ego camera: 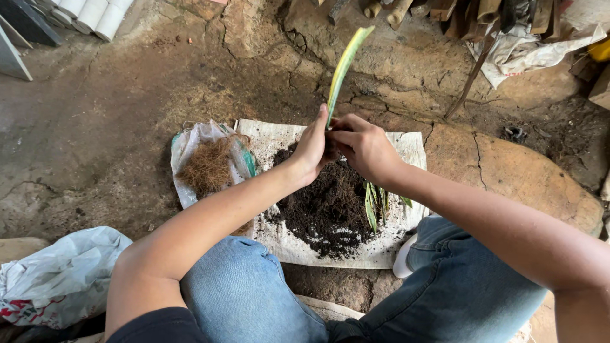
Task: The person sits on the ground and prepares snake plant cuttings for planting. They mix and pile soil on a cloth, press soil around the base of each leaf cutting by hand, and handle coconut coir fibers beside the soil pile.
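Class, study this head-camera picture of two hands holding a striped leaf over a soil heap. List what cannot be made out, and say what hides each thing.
- Base of the striped leaf: covered by the left hand and right hand, head view.
- Part of the soil heap: behind both forearms.
- Wood pile and white rolls: cut off by the top edge.
- Plastic bag: contents unseen, cut by the left edge.
- Small dark object on the ground: too small to identify.
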Available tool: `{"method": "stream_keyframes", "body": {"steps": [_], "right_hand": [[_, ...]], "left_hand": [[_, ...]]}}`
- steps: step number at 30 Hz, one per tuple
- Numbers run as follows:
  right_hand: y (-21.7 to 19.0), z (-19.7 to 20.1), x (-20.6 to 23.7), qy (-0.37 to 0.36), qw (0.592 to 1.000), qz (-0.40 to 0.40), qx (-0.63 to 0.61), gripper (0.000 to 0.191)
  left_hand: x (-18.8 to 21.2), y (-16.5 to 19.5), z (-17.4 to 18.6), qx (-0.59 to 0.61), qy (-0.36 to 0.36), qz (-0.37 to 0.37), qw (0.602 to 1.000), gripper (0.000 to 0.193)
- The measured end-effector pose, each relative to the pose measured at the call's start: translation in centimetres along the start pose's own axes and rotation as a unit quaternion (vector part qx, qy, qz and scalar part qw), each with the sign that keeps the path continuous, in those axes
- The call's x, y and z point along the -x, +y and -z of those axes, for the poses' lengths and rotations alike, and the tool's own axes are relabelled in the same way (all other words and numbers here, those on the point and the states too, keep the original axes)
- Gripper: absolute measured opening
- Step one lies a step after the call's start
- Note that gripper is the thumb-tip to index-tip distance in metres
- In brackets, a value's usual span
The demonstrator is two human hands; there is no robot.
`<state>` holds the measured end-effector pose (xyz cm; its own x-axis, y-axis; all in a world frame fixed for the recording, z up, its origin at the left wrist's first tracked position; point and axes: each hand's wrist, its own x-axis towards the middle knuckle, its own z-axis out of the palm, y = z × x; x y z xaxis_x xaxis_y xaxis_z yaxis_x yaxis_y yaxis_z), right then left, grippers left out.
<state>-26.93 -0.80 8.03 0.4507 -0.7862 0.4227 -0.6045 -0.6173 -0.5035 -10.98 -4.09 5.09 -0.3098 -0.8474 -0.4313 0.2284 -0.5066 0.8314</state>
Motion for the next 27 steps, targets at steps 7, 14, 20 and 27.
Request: {"method": "stream_keyframes", "body": {"steps": [7,14,20,27], "right_hand": [[-0.4,0.5,-1.1,0.020,0.997,0.073,0.010,0.024],[-0.4,2.3,-1.1,0.053,0.998,0.034,-0.014,0.019],[-0.4,2.6,-1.0,0.054,0.998,0.029,-0.027,0.017],[-0.7,2.1,-1.0,0.070,0.997,0.026,-0.022,0.021]], "left_hand": [[-0.1,0.8,1.0,-0.041,-0.035,-0.065,0.996,0.054],[-0.3,1.5,2.1,-0.046,0.004,-0.096,0.994,0.060],[0.0,1.6,1.8,-0.059,0.020,-0.051,0.997,0.059],[-0.5,1.3,1.2,-0.052,-0.012,-0.081,0.995,0.049]]}}
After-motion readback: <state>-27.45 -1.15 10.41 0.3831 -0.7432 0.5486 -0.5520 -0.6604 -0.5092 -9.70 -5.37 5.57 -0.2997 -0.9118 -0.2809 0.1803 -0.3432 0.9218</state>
